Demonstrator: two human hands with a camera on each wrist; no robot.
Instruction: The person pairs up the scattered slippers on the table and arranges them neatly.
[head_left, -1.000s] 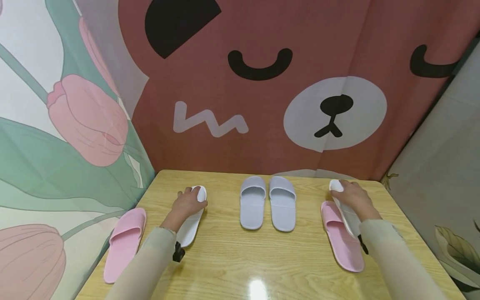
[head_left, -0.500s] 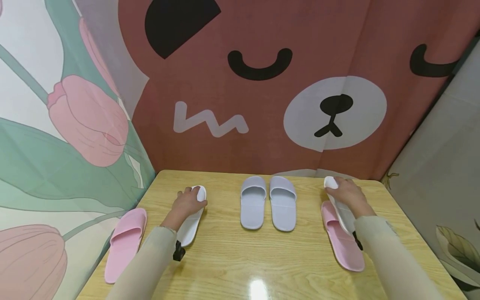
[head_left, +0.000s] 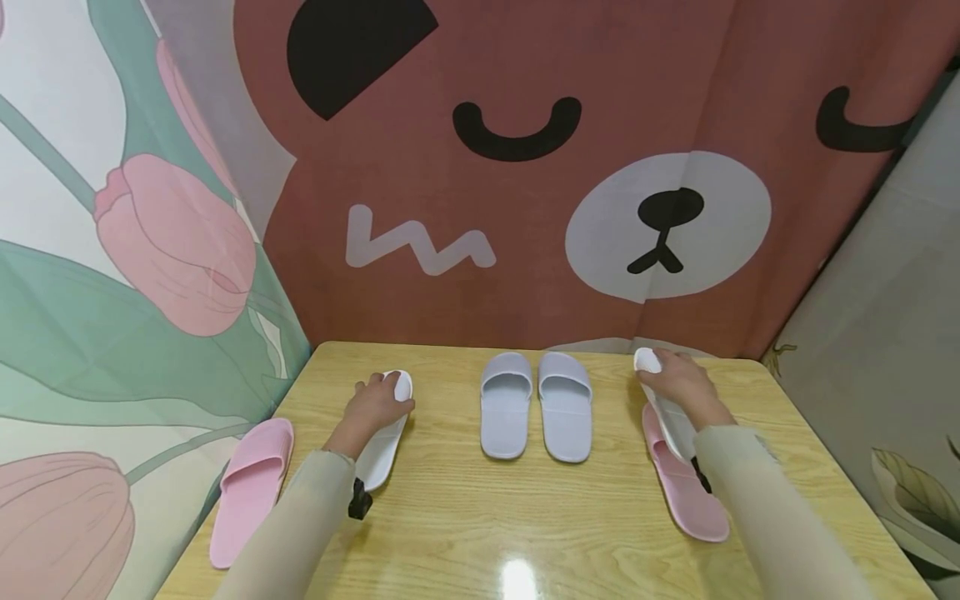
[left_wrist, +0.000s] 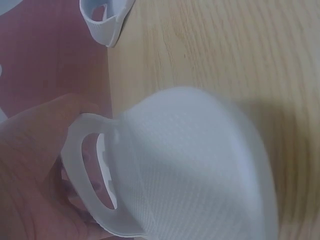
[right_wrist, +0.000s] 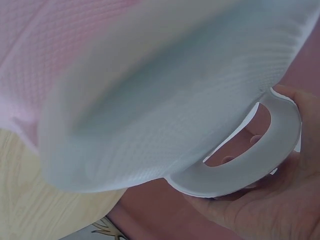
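Note:
My left hand (head_left: 375,406) grips a white slipper (head_left: 382,454) over its strap, left of the middle of the table. In the left wrist view the thumb side wraps the strap (left_wrist: 80,160), and the footbed faces the camera. A second white slipper (head_left: 672,425) is in my right hand (head_left: 684,387), raised above a pink slipper (head_left: 697,504) and covering part of it. In the right wrist view the fingers hold the strap (right_wrist: 240,172) from outside, with fingertips showing through the foot opening.
A pale lavender-grey slipper (head_left: 505,425) and its mate (head_left: 566,425) stand side by side at the table's back. Another pink slipper (head_left: 247,504) lies by the left edge. Printed cloth (head_left: 525,300) hangs behind the wooden table (head_left: 450,533).
My right hand has moved left and slightly toward the back with its white slipper, uncovering more of the pink slipper's lower part. The left hand and its slipper stay nearly still.

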